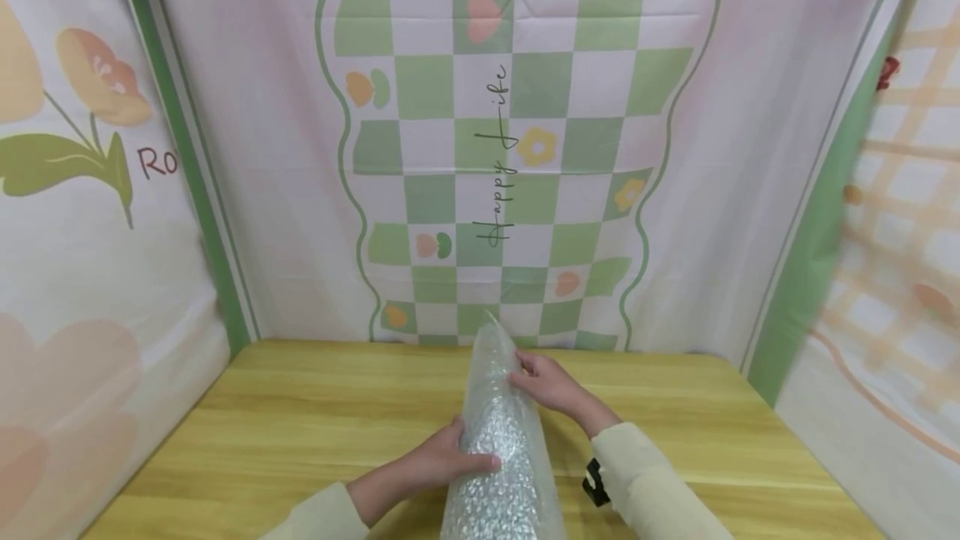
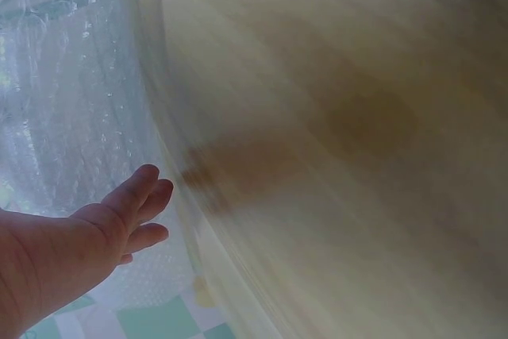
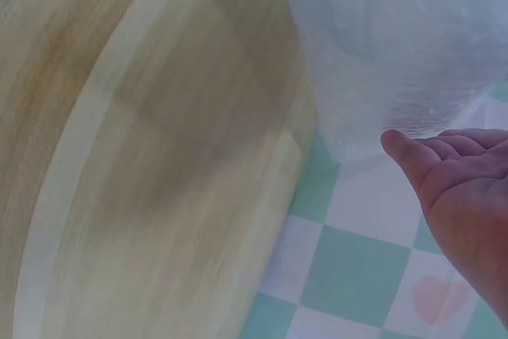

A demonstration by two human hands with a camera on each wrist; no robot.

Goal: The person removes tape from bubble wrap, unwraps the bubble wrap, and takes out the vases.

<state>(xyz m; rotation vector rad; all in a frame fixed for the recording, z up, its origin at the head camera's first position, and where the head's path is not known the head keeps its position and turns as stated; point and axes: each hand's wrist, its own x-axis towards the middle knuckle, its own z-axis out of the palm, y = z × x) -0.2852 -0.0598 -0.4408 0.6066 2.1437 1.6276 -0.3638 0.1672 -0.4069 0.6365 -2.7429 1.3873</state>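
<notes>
A long piece of clear bubble wrap point(image 1: 498, 457), rolled or folded into a tapering shape, stands tilted over the table with its narrow tip toward the back wall. My left hand point(image 1: 442, 457) holds its left side lower down, thumb laid across the front; the other fingers are mostly hidden behind it. Higher up, my right hand point(image 1: 551, 382) grips the right edge near the tip. In the left wrist view, the bubble wrap point(image 2: 79, 93) rises beside the left hand point(image 2: 95, 236). The right wrist view shows the right hand point(image 3: 468, 188) at the lower edge of the bubble wrap point(image 3: 389, 45).
The wooden table point(image 1: 300, 407) runs back to a fabric wall point(image 1: 285, 190) with green checks and lettering. Printed side curtains point(image 1: 67, 273) stand at left and right. A small black object point(image 1: 596, 483) shows beside the right sleeve point(image 1: 645, 473).
</notes>
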